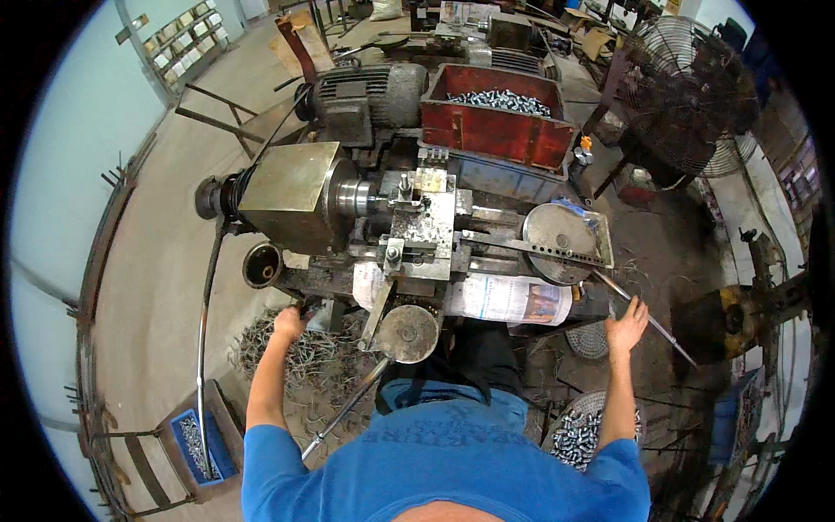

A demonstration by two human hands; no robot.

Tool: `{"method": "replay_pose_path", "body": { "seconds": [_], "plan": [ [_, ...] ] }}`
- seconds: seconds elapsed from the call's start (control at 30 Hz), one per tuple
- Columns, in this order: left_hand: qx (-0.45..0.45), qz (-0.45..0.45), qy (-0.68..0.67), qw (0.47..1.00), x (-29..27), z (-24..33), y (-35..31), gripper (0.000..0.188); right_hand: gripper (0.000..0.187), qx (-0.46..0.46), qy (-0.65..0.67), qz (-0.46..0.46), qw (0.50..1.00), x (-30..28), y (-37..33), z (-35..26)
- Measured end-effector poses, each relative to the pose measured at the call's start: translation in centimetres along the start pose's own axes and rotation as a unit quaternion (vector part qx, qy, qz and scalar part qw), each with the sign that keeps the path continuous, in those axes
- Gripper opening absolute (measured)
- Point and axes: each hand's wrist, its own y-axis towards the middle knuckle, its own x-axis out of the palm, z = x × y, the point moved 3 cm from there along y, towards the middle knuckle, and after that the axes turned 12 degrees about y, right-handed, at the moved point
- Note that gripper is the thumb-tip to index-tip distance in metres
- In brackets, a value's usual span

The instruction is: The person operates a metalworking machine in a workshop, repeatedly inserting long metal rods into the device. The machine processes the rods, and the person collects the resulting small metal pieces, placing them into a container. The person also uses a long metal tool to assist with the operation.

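Observation:
My right hand (628, 327) is closed around a long metal lever (663, 332), to the right of the small lathe (417, 228). The lever slants from beneath a round metal disc (557, 235) toward the lower right. My left hand (290, 323) is at the lathe's front left, beside a grey metal block (327, 316). Its fingers are curled, and what they hold, if anything, is too small to make out. Between my hands, another round disc (409, 334) joins a second metal lever (348, 407) that slopes down to the left. The lathe's chuck (355, 198) faces the tool slide.
A red bin (496, 135) of small metal parts sits on a blue crate (500, 172) behind the lathe. Metal shavings (291, 352) litter the floor at left. A blue tray (193, 445), a basket of parts (577, 437) and a large fan (691, 96) stand around me.

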Motion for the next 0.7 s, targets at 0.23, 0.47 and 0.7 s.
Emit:
{"method": "replay_pose_path", "body": {
  "seconds": [0.23,0.47,0.7],
  "plan": [
    [-0.271,0.107,-0.123,0.949,7.9,6.0,-1.5,0.044,0.053,0.060,0.173,-0.111,0.977,-1.3,-7.7,-3.0],
    [-0.025,-0.078,0.059,0.995,1.8,1.7,-0.4,0.045,0.039,-0.102,0.370,-0.062,0.921,-5.6,0.6,-12.9],
    [-0.034,-0.009,-0.032,0.999,-7.7,-0.7,-2.1,0.041,0.037,-0.398,0.465,-0.125,0.781,-10.0,6.7,-37.5]
  ]
}}
